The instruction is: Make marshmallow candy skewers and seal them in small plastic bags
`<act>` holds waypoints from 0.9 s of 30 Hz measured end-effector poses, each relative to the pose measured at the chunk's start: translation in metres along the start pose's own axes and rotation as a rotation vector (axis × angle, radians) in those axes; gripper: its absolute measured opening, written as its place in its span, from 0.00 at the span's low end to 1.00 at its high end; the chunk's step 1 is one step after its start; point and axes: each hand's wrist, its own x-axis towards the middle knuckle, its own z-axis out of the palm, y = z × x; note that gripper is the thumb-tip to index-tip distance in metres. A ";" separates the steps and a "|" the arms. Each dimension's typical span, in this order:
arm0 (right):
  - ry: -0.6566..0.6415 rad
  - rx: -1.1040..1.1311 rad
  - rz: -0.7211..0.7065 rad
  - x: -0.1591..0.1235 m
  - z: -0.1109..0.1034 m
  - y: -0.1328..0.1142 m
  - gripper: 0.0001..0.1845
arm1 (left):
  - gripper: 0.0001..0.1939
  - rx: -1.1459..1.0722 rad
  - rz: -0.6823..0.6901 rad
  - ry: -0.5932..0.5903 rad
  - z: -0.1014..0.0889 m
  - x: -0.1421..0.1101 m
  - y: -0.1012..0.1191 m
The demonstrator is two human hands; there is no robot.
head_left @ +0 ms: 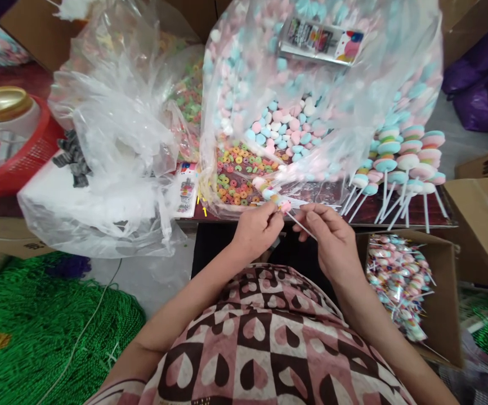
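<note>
My left hand (257, 228) pinches a pink candy piece (285, 206) at the end of a short row of pastel candies (265, 189) threaded on a thin white stick (301, 226). My right hand (332, 239) is closed on the bare lower part of that stick. Both hands are at the near edge of a dark table, just in front of a big clear bag (311, 95) full of pink, blue and white candies, with coloured ring candies (237, 174) at its bottom.
Finished candy sticks (399, 163) lie in a row at the right of the table. A cardboard box (446, 298) of wrapped sticks stands lower right. A crumpled clear bag (112, 140) and a red basket (19, 152) are on the left. Green mesh (36, 315) lies lower left.
</note>
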 end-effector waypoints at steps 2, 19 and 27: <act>0.018 -0.002 0.003 0.006 -0.003 -0.001 0.12 | 0.13 -0.062 -0.026 -0.041 -0.003 0.001 0.001; -0.098 0.118 0.140 0.016 0.005 -0.005 0.13 | 0.14 -0.221 -0.036 -0.120 -0.008 -0.003 0.004; -0.079 -0.013 0.069 0.018 0.005 -0.004 0.08 | 0.13 -0.191 -0.037 -0.163 -0.007 -0.004 0.001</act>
